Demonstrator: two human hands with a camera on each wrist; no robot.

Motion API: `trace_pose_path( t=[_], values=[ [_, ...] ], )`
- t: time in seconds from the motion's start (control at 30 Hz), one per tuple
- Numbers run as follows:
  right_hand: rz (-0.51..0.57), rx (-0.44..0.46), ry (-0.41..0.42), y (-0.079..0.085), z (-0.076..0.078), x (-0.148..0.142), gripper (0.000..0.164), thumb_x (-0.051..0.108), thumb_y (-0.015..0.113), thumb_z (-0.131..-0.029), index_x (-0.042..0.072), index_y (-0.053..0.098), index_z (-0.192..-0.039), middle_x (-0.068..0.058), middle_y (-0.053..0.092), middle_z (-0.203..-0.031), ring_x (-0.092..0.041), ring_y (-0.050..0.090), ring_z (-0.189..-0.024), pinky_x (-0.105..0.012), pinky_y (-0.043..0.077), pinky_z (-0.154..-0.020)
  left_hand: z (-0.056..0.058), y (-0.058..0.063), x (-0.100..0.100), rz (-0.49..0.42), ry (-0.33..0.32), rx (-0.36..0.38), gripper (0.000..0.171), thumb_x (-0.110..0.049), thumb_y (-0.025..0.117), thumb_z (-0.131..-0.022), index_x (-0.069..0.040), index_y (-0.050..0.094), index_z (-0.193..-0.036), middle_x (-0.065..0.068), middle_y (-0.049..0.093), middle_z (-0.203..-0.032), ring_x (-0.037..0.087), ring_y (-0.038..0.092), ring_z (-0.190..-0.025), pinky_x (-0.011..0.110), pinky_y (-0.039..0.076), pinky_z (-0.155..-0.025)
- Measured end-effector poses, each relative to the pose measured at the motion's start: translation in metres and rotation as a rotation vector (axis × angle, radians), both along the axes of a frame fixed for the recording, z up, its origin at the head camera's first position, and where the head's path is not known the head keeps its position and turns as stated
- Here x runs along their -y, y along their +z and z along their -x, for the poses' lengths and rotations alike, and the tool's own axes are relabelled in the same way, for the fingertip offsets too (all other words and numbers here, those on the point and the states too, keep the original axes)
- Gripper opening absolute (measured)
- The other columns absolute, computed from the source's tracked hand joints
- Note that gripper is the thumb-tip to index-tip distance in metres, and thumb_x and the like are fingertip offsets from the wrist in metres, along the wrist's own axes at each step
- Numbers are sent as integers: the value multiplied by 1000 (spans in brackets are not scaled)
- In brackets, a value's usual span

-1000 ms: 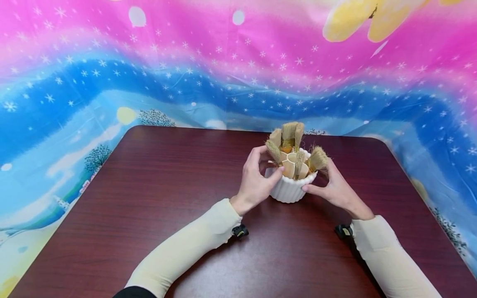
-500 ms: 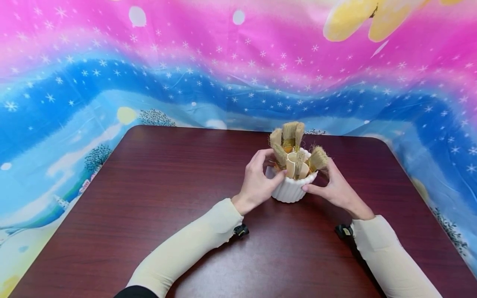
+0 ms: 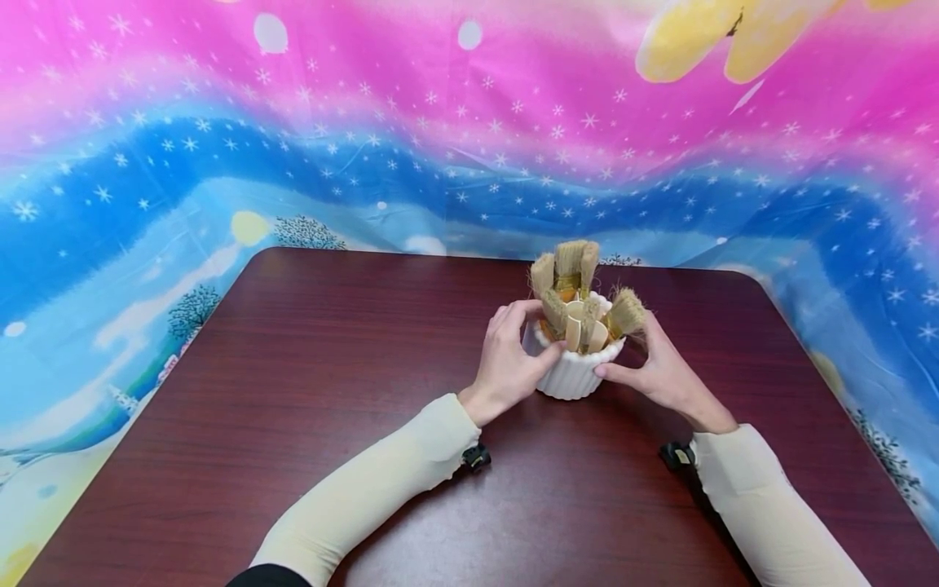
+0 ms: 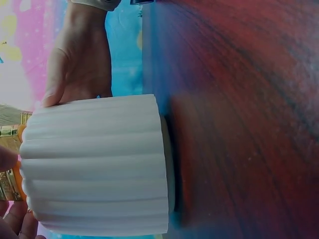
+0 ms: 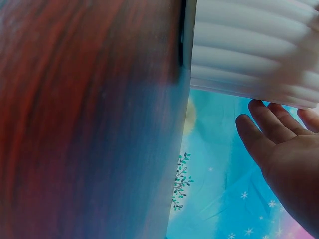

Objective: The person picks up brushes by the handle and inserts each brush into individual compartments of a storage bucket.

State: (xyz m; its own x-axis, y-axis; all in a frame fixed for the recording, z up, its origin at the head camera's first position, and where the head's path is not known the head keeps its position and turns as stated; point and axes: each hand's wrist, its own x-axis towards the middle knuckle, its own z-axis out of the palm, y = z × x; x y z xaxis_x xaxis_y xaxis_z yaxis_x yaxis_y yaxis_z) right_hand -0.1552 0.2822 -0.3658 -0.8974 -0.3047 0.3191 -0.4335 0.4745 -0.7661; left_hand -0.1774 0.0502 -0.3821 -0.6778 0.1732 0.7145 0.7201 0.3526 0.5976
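A white ribbed pot (image 3: 575,379) stands on the table with several paintbrushes (image 3: 570,262) in it, straw-coloured bristles up. My left hand (image 3: 504,352) is at its left rim, thumb in front and fingers behind, pinching a brush (image 3: 553,310) low near its gold ferrule. The left wrist view shows fingertips against that gold ferrule (image 4: 9,186), above an orange part at the rim. My right hand (image 3: 660,371) holds the pot's right side, thumb on the front of the rim. In the right wrist view its fingertips touch the ribbed wall. The brush handles are hidden inside.
Pale round-rimmed tubes (image 3: 575,322) show in the middle of the pot. The dark red-brown wooden table (image 3: 352,350) reaches back to a pink and blue printed cloth (image 3: 440,114). Small black devices (image 3: 475,456) sit at both wrists over cream sleeves (image 3: 381,473).
My left hand has shifted slightly right and down, bringing the left brush inward from the rim, closer to the pot's middle and more upright. The right hand and the pot stay put.
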Motion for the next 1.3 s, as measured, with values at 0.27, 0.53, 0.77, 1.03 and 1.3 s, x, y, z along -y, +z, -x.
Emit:
trace_pose_path(
  t=[0.27, 0.53, 0.77, 1.03, 1.3],
  values=[
    [3, -18, 8, -1, 1, -2, 93, 0, 81, -71, 11, 29, -147, -10, 48, -136, -7, 46, -122, -20, 35, -99, 0, -3, -1, -1, 13, 6, 46, -18, 80, -73, -8, 58, -112, 2, 62, -99, 19, 53, -90, 33, 39, -86],
    [-2, -9, -3, -1, 0, -2, 93, 1, 81, -72, 12, 28, -147, -10, 47, -137, -7, 45, -123, -20, 35, -99, -1, -7, 0, -11, 5, 23, 47, -20, 79, -75, -6, 57, -114, 4, 61, -101, 23, 54, -94, 34, 39, -88],
    [14, -26, 6, -1, 1, -1, 95, -3, 81, -70, 8, 27, -148, -12, 44, -138, -5, 44, -122, -17, 34, -100, -1, -7, 5, 5, 15, 3, 50, -22, 79, -75, -6, 56, -116, 5, 61, -106, 20, 54, -99, 34, 40, -90],
    [5, -5, -4, 0, 0, -1, 96, 0, 81, -71, 8, 25, -148, -12, 45, -138, -4, 44, -122, -18, 34, -100, -2, -7, 18, 29, -16, 25, 46, -18, 77, -77, -4, 57, -116, 8, 60, -107, 21, 54, -101, 33, 39, -92],
    [-14, 3, -15, 1, -1, 1, 95, 2, 82, -72, 7, 25, -148, -12, 45, -139, -8, 43, -124, -17, 33, -100, -3, -8, 35, 67, -6, 65, 42, -15, 77, -77, -5, 57, -114, 4, 59, -106, 17, 53, -103, 31, 40, -92]
  ],
)
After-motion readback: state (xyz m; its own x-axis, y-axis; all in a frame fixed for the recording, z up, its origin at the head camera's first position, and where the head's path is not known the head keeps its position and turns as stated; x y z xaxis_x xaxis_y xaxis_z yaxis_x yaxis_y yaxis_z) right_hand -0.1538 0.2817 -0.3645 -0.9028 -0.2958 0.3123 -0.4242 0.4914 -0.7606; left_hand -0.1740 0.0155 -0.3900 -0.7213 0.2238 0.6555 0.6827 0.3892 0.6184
